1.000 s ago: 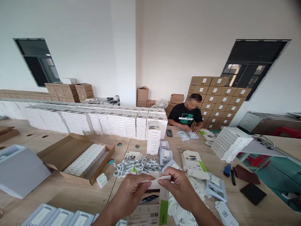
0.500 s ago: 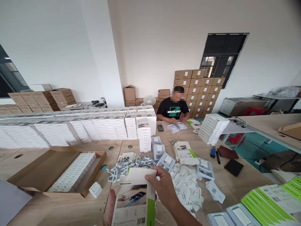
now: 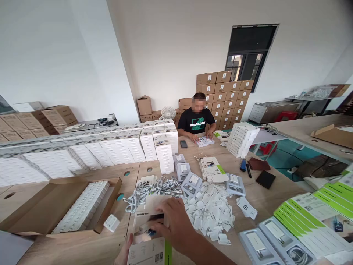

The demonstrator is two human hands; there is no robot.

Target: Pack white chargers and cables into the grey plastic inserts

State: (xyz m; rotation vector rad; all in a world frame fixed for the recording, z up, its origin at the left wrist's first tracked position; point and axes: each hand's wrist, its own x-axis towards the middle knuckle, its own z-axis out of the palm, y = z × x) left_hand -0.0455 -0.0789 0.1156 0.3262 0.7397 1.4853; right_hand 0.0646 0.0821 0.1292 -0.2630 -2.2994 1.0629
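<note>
A thin white product box (image 3: pixel 146 248) with a green side, printed with a phone picture and small text, is tilted up at the bottom middle. My left hand (image 3: pixel 125 251) grips its left edge, with only the thumb side showing. Over the upper right part of the box bends my right hand (image 3: pixel 176 224), its fingers closed about the edge near the top flap and its thumb across the printed face. Behind the box lie coiled white cables (image 3: pixel 165 186). Loose white cards or paper pieces (image 3: pixel 211 211) are heaped to the right.
An open carton (image 3: pixel 110 206) of white chargers (image 3: pixel 82 208) lies left, one charger (image 3: pixel 111 222) beside it. Trays (image 3: pixel 257 244) and green-edged boxes (image 3: pixel 300 221) sit right. Stacked white boxes (image 3: pixel 132 145) line the back. A co-worker (image 3: pixel 197 117) sits opposite, hands on small boxes.
My right hand has come down from the top flap over the box's printed face, and the flap now stands less high. The view has shifted slightly right and down.
</note>
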